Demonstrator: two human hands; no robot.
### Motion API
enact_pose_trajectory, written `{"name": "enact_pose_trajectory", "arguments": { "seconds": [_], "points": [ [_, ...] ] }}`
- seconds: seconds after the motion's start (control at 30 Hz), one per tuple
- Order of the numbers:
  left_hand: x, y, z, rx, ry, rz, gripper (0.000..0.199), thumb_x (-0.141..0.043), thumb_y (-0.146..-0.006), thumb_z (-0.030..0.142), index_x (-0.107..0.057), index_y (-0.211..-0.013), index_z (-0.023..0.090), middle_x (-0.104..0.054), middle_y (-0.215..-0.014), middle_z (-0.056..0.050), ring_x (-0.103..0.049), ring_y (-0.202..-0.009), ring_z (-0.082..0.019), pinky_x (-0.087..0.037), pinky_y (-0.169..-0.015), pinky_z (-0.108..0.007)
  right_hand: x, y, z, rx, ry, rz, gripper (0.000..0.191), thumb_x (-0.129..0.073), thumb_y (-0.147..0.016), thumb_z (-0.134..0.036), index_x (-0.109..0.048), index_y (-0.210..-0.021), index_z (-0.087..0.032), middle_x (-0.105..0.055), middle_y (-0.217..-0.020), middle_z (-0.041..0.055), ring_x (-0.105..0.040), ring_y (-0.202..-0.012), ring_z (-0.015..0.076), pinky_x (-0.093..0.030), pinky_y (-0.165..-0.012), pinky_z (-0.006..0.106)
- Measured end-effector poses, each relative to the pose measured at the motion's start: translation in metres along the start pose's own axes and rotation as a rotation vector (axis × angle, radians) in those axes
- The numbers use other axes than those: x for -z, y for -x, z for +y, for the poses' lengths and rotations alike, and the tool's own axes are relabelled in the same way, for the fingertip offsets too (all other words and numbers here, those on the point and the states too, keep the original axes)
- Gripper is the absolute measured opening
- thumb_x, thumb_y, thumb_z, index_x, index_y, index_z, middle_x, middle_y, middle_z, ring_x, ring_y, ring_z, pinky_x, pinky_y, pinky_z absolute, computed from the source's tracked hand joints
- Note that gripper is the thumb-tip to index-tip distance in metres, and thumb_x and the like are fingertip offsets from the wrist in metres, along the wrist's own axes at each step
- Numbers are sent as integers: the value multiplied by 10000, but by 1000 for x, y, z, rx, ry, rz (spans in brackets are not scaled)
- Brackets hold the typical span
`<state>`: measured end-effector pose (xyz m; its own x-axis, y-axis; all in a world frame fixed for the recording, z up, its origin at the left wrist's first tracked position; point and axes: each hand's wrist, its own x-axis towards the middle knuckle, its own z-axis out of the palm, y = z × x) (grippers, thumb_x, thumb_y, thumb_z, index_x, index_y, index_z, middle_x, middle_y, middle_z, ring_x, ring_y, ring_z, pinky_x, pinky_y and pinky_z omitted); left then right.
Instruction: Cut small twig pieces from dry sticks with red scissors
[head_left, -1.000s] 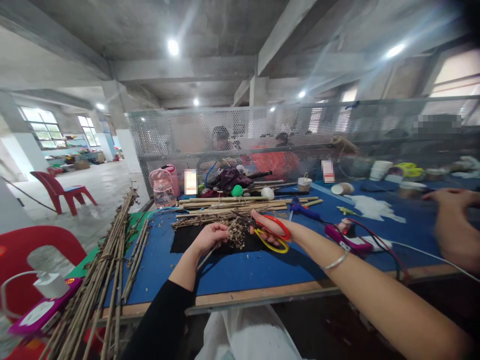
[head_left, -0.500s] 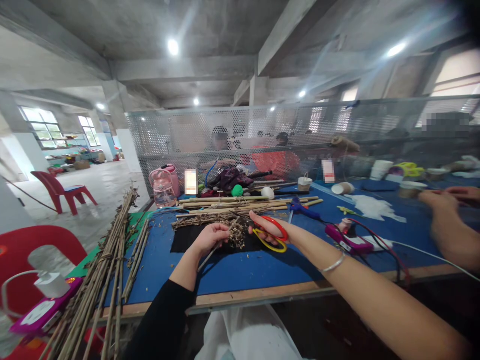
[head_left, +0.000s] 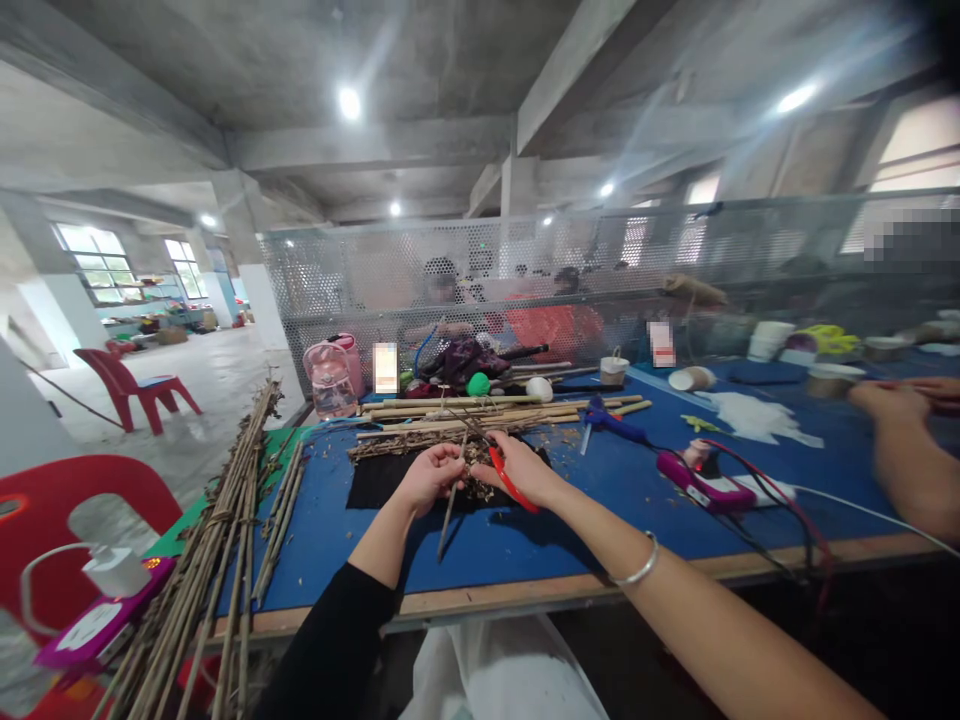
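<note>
Between the thumb and fingers of my left hand (head_left: 433,478) is a thin stick (head_left: 448,522), its lower end slanting toward the table's front edge. My right hand (head_left: 517,470) is closed on red-handled scissors (head_left: 513,482), whose dark blades point up and left near the stick's upper part. Under both hands lies a black cloth (head_left: 375,482) with dry plant scraps (head_left: 480,488) on it. Behind the cloth are a bundle of twiggy stems (head_left: 405,440) and several smooth tan sticks (head_left: 420,408).
Long dry stalks (head_left: 217,520) lean over the table's left end beside thin cut sticks (head_left: 279,520). A blue glue gun (head_left: 611,420) and a purple power strip (head_left: 705,485) lie right. Another person's hands (head_left: 892,400) are at far right. A mesh screen (head_left: 330,290) stands behind.
My right hand has turned and come closer to my left hand with the scissors. The stick has swung to a steeper angle.
</note>
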<state>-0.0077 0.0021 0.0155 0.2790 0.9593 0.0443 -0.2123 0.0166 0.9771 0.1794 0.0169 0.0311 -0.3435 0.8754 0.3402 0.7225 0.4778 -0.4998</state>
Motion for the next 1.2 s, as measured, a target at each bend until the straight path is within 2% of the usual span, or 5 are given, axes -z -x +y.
{"name": "enact_pose_trajectory", "arguments": {
  "seconds": [0.13,0.5,0.73,0.97,1.2],
  "points": [
    [-2,0,1,9,1,12,446,-750,-561,350,-497,-882,172,-556,-556,46,-544,-447,-77,-255,-356,-130,-6,-8,-6,-38,7,-40,674,-603,-672,-577,-439,-1218,-217,-566,-1098,114,-525,-1002,260,-390,-807,341],
    [-7,-3,-5,-5,43,39,456,-721,-565,327,-412,-875,199,-586,-592,37,-568,-456,-98,-338,-365,-132,-24,-19,-15,-12,-105,-29,661,-588,-694,-563,-437,-1219,-190,-590,-1026,103,-552,-921,225,-401,-756,302],
    [-9,-10,-12,1,31,123,457,-717,-539,310,-374,-823,207,-588,-603,42,-594,-472,-120,-321,-348,-127,-19,-39,-8,47,-54,-171,619,-625,-655,-559,-494,-1161,-229,-628,-926,63,-579,-812,211,-409,-690,290],
    [-10,-12,-18,7,-6,102,458,-702,-546,286,-368,-852,214,-582,-596,50,-618,-483,-155,-324,-329,-130,-25,-30,-6,60,-48,-52,671,-634,-643,-549,-475,-1201,-212,-570,-1119,98,-539,-985,244,-401,-816,333],
    [-8,-10,-18,-35,-18,83,431,-683,-580,310,-379,-869,206,-629,-666,14,-632,-506,-160,-338,-329,-135,-21,-23,-12,36,-115,-78,495,-590,-698,-540,-558,-1085,-232,-654,-842,41,-591,-729,181,-412,-655,254]
  ]
}}
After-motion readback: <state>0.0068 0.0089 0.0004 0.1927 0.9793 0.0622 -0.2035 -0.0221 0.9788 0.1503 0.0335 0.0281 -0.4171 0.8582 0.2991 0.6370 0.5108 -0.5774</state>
